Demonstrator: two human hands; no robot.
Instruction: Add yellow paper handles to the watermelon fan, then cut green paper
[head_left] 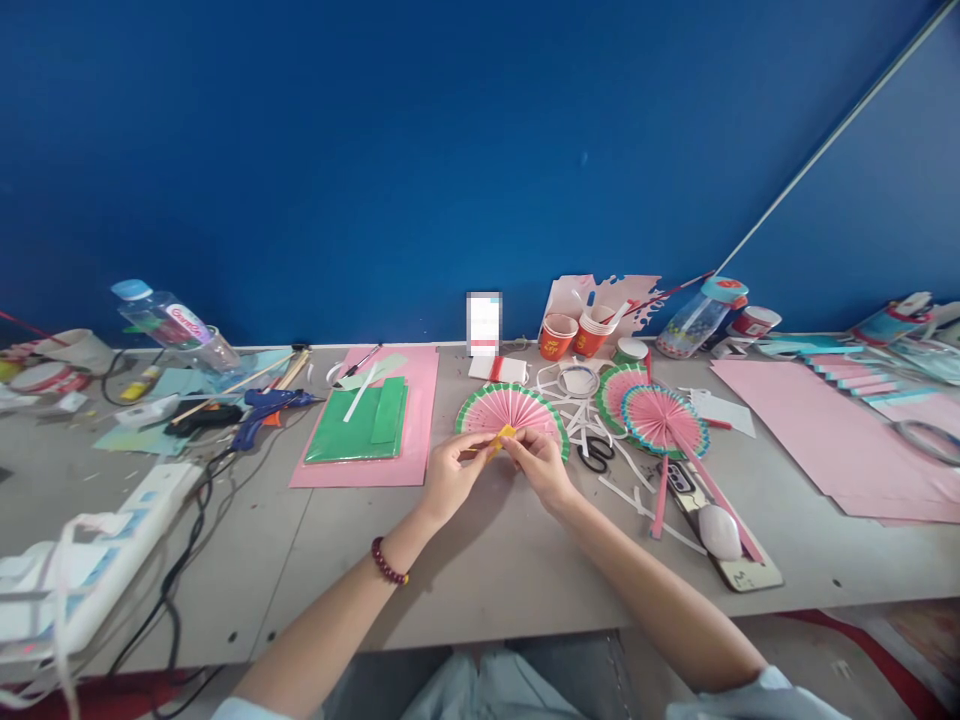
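Between the fingertips of both hands is a small yellow piece [498, 440], perhaps folded paper; its exact kind is too small to tell. My left hand [456, 468], with a dark red bead bracelet on the wrist, pinches its left end. The right end is pinched by my right hand [541, 462]. Just behind my hands a pink pleated paper fan [511, 402] with a green and white rim lies spread on the table, its lower part covered by my fingers. Black-handled scissors [596, 454] and white paper strips [577, 425] lie to the right of it.
A green sheet pack [356, 430] rests on pink paper [420, 400] at left, near a blue glue gun [274, 408] and a power strip [112, 560]. Right of my hands are finished round fans [666, 420], a phone [739, 570] and paper cups [559, 337].
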